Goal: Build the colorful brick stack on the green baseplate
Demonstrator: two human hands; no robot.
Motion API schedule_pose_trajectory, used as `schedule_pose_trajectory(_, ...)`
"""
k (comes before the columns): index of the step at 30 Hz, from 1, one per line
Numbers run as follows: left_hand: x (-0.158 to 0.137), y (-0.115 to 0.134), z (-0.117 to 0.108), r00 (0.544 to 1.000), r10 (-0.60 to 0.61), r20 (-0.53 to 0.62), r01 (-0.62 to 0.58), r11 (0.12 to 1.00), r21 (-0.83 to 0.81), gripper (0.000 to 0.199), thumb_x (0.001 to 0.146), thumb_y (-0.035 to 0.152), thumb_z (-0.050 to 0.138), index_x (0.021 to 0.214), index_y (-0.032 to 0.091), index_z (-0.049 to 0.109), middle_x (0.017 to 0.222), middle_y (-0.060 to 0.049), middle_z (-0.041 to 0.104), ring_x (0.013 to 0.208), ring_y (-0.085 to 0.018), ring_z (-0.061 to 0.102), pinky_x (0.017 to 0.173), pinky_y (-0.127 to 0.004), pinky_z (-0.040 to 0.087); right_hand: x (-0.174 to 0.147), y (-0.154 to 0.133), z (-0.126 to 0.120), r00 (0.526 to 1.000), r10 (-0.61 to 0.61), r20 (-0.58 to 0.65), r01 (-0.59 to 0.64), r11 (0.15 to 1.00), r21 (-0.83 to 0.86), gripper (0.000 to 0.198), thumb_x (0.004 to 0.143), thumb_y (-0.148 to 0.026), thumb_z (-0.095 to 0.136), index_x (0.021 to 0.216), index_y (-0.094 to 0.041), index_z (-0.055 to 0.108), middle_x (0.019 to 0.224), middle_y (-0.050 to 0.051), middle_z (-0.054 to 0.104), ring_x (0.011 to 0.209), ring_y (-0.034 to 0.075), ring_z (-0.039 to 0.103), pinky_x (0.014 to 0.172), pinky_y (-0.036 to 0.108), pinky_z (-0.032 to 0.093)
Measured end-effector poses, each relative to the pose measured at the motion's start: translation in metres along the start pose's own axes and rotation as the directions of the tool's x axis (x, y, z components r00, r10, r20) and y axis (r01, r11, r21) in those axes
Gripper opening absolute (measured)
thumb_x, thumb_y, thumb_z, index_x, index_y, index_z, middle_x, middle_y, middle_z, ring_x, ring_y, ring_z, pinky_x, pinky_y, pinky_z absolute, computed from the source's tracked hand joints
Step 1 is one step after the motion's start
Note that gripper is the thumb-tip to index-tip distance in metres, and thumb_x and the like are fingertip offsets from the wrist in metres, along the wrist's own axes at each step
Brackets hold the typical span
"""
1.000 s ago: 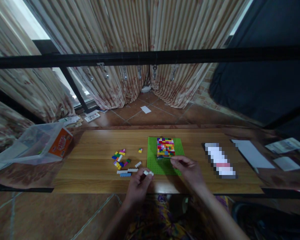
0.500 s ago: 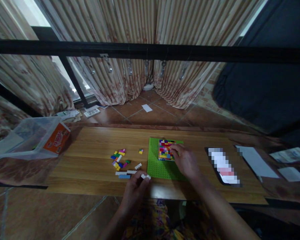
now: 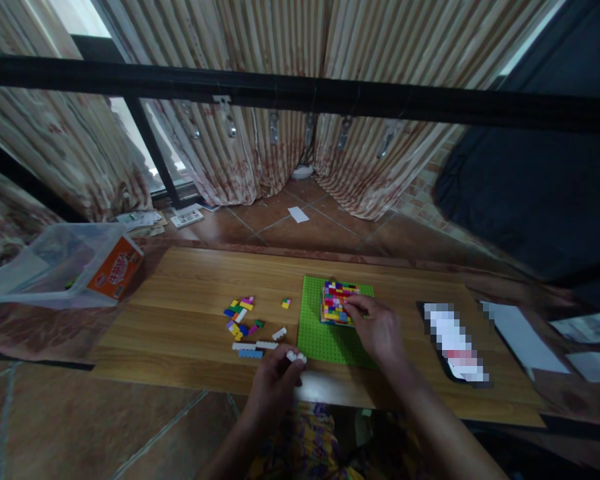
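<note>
Near the front edge of the table, my left hand (image 3: 275, 380) is closed around white toy bricks (image 3: 296, 357). My right hand (image 3: 380, 327) reaches over a low block of multicoloured toy bricks (image 3: 334, 300), thumb and forefinger pinched together at its top right part. Whatever those fingertips may hold is hidden. The block stands on a green studded baseplate (image 3: 313, 343), and my right hand covers its near right corner. Left of the baseplate lie a loose white brick (image 3: 279, 333), long white bricks (image 3: 266, 345) and a long blue brick (image 3: 251, 354).
Several coloured bricks (image 3: 240, 319) lie scattered on the wooden table (image 3: 195, 280), with a small yellow-green piece (image 3: 286, 303) apart. A phone (image 3: 453, 343) and a white sheet (image 3: 527, 337) are at right. A clear plastic bin (image 3: 55, 267) stands beyond the left end.
The view has shifted slightly. My right fingertips have moved a little toward the near side of the brick block. My left hand keeps the white bricks in about the same place.
</note>
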State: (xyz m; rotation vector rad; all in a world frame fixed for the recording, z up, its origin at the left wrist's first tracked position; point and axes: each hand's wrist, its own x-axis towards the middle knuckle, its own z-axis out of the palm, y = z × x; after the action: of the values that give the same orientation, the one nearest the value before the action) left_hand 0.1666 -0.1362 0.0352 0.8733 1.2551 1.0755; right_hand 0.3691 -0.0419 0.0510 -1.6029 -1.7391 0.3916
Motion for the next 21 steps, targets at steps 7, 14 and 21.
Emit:
schedule_pose_trajectory(7,0.000,-0.003,0.001,0.999,-0.038,-0.002,0.038,0.998,-0.048,0.032,0.071,0.045,0.069,0.075,0.017,0.056,0.061,0.004,0.050,0.054,-0.009,0.043,0.051,-0.020,0.034,0.002,0.013,-0.007,0.974,0.197,-0.113,-0.181,0.974,0.138,0.036,0.083,-0.050,0.055,0.095,-0.019,0.070,0.096,0.010,0.071,0.086,0.026,0.065,0.079,0.039,0.049)
schedule_pose_trajectory(14,-0.002,-0.009,0.002,0.999,-0.041,0.008,0.042,0.997,-0.058,0.031,0.072,0.045,0.068,0.075,0.017,0.056,0.061,0.004,0.050,0.054,-0.009,0.044,0.051,-0.020,0.035,0.014,0.025,0.020,0.967,0.251,-0.047,-0.243,0.960,0.139,0.065,0.078,-0.060,0.056,0.122,-0.011,0.058,0.121,0.019,0.061,0.114,0.031,0.055,0.098,0.048,0.041)
schedule_pose_trajectory(21,-0.004,-0.007,0.003,0.996,-0.089,0.011,0.089,0.994,-0.061,0.029,0.072,0.042,0.069,0.076,0.016,0.057,0.063,0.003,0.053,0.056,-0.009,0.046,0.052,-0.020,0.035,0.016,0.025,0.022,0.926,0.365,0.095,-0.376,0.875,0.304,0.069,0.070,-0.060,0.067,0.123,-0.016,0.057,0.113,0.013,0.067,0.100,0.028,0.064,0.090,0.044,0.049)
